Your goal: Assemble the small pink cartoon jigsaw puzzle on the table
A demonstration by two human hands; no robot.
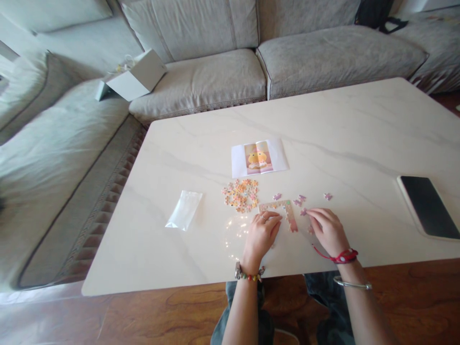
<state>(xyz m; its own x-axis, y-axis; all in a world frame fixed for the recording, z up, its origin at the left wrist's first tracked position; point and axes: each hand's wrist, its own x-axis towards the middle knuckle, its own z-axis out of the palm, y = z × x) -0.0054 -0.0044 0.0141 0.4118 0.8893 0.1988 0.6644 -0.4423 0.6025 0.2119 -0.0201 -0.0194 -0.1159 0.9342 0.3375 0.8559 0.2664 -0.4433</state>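
A partly joined jigsaw puzzle (pixel 292 222) lies on the table, its pieces forming a corner with a top strip and a right-hand strip. My left hand (pixel 261 235) rests just below the top strip, fingers curled together; whatever is in them is hidden. To the right of the puzzle, my right hand (pixel 328 232) has its thumb and forefinger closed at a purple puzzle piece (pixel 304 212). More loose purple pieces (pixel 299 200) lie above it, with a single piece (pixel 327 196) farther right. A heap of orange and pink puzzle pieces (pixel 241 195) sits left of the puzzle.
Behind the pieces lies a creased paper sheet with a printed yellow picture (pixel 258 157). A clear plastic bag (pixel 184 210) is to the left, a phone (pixel 431 206) at the right. Past the marble-patterned table (pixel 341 129) stands a grey sofa (pixel 215 79) holding a white box (pixel 138 76).
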